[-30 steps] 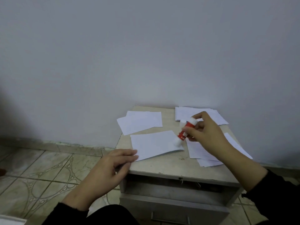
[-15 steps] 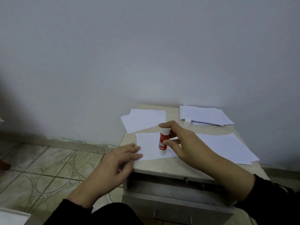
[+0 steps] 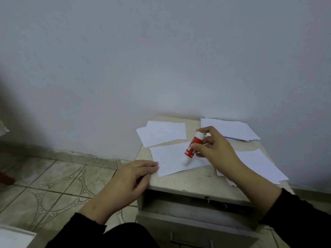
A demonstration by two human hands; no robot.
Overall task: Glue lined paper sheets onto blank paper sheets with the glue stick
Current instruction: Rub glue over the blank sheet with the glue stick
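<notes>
The left hand [image 3: 125,181] lay flat with its palm down, fingers straight and close together, pointing right, its fingertips [image 3: 154,164] resting at the worktop [image 3: 193,183] edge. The right hand [image 3: 215,149] was raised above the worktop, fingers curled, thumb and forefinger pinching the glue stick [image 3: 192,148]. Both forearms wore black sleeves.

The scene is dim and evenly lit with a cool, bluish-grey cast, and the light is soft enough that no glare or bright highlight appears anywhere. A broad dark shadow spreads over the wall [image 3: 161,59] at the left edge and down toward the tiled floor [image 3: 53,185], while the hands cast only faint, diffuse shadows on the surface [image 3: 188,183]. Detail is slightly soft and grainy overall, and the wide lens bends lines near the edges.
</notes>
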